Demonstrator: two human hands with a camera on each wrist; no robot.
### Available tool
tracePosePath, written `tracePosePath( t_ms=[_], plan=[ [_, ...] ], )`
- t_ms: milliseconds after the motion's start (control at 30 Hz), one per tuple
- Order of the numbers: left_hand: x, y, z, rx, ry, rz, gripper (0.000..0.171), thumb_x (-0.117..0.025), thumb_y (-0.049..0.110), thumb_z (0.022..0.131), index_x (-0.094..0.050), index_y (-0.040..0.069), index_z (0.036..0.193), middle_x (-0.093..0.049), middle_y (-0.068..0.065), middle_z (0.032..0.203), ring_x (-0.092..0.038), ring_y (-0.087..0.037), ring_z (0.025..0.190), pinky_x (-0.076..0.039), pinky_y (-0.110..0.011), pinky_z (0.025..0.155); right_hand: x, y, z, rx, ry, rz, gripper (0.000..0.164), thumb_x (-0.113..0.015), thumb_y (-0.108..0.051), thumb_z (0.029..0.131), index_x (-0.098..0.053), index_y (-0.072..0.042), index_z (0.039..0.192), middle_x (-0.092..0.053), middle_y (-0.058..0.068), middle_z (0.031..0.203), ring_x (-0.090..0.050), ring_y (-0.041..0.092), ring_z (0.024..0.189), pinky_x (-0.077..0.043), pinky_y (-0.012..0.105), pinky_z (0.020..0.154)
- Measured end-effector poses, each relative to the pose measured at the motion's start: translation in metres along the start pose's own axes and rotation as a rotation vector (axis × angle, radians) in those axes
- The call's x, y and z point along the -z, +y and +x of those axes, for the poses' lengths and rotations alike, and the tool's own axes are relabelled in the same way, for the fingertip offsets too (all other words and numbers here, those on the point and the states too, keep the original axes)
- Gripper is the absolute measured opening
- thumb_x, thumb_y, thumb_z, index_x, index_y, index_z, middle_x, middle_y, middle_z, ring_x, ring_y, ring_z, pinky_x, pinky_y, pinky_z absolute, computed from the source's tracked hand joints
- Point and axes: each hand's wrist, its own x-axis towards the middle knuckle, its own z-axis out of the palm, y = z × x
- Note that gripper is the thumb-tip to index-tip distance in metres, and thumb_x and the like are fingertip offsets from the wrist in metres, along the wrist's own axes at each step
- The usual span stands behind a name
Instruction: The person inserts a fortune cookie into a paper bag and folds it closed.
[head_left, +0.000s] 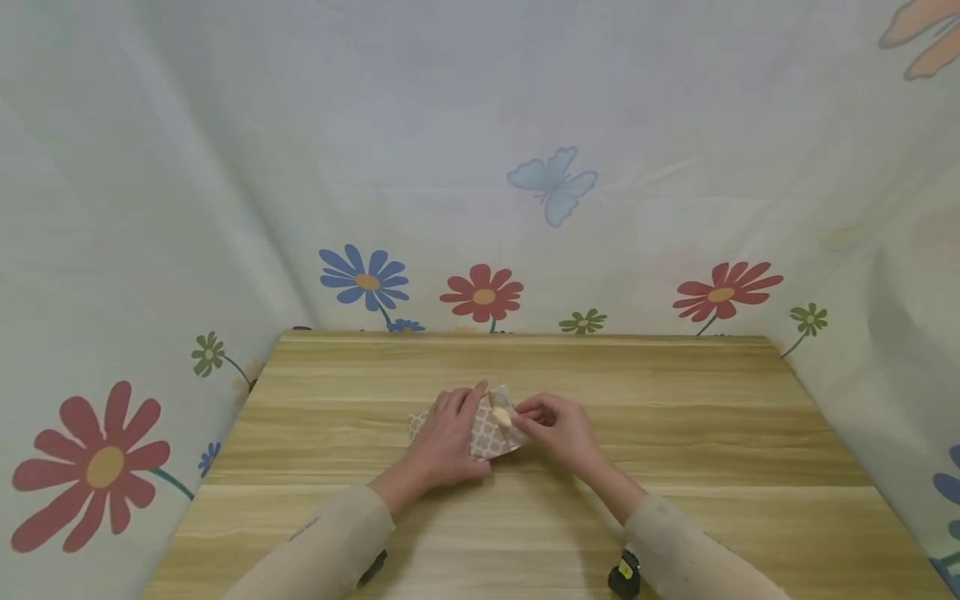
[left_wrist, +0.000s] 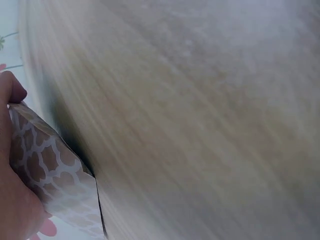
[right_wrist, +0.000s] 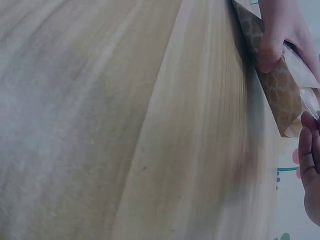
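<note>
A small brown paper bag (head_left: 486,440) with a white lattice print lies at the middle of the wooden table (head_left: 675,433). My left hand (head_left: 444,442) covers its left part and holds it, thumb against its side (right_wrist: 270,52). My right hand (head_left: 557,427) has curled fingers at the bag's open mouth and pinches a pale cream edge (head_left: 501,417) there. The left wrist view shows the bag (left_wrist: 52,175) against my palm (left_wrist: 12,200). In the right wrist view, the bag (right_wrist: 280,95) shows a whitish lining, with my right fingertips (right_wrist: 310,165) just below its corner.
A curtain printed with flowers and a butterfly (head_left: 553,183) closes in the table at the back and on both sides. Small black devices sit by my sleeves at the near edge (head_left: 624,575). Bare wood surrounds the bag.
</note>
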Motion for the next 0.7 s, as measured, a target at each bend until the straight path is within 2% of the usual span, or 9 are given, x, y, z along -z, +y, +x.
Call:
tracePosePath(
  t_ms=[100,233,333,467,700],
  plan=[
    [0.001,0.001,0.000,-0.005,0.008,-0.020,0.123,-0.085,0.042,0.068,-0.023,0.012,0.169,-0.046,-0.017,0.152,-0.044,-0.035,0.139,-0.034,-0.054,0.124,-0.001,-0.003,0.000,0.002,-0.031,0.017,0.012,-0.083,-0.010,0.094,-0.080,-0.006,0.105,-0.080,0.007,0.099,-0.074,0.014,0.085,-0.060,0.024,0.075],
    [0.002,0.002,0.000,-0.012,0.008,-0.035,0.122,-0.085,0.041,0.069,-0.022,0.012,0.169,-0.046,-0.017,0.152,-0.045,-0.034,0.140,-0.029,-0.054,0.127,0.000,-0.007,0.001,0.014,-0.082,0.006,0.015,-0.082,-0.009,0.094,-0.079,-0.003,0.107,-0.080,0.008,0.100,-0.076,0.016,0.088,-0.062,0.025,0.077],
    [0.003,0.002,0.000,-0.016,0.011,-0.049,0.121,-0.085,0.041,0.069,-0.023,0.013,0.169,-0.046,-0.017,0.152,-0.045,-0.034,0.141,-0.023,-0.054,0.130,0.003,-0.012,0.001,0.025,-0.133,-0.037,0.017,-0.082,-0.011,0.095,-0.079,-0.003,0.110,-0.081,0.008,0.101,-0.077,0.017,0.091,-0.062,0.026,0.079],
    [0.003,0.003,-0.001,-0.023,0.019,-0.075,0.120,-0.085,0.039,0.069,-0.024,0.013,0.169,-0.046,-0.016,0.152,-0.044,-0.034,0.142,-0.022,-0.054,0.130,0.012,-0.016,0.003,0.040,-0.193,-0.096,0.020,-0.081,-0.014,0.096,-0.080,-0.003,0.113,-0.081,0.006,0.101,-0.077,0.016,0.092,-0.063,0.028,0.080],
    [0.003,0.003,-0.002,-0.026,0.034,-0.098,0.122,-0.086,0.040,0.068,-0.023,0.015,0.170,-0.048,-0.015,0.150,-0.045,-0.033,0.141,-0.023,-0.053,0.130,0.032,-0.010,0.009,0.051,-0.094,-0.132,0.024,-0.080,-0.017,0.098,-0.078,0.000,0.115,-0.081,0.007,0.103,-0.076,0.016,0.089,-0.062,0.029,0.078]
  ],
)
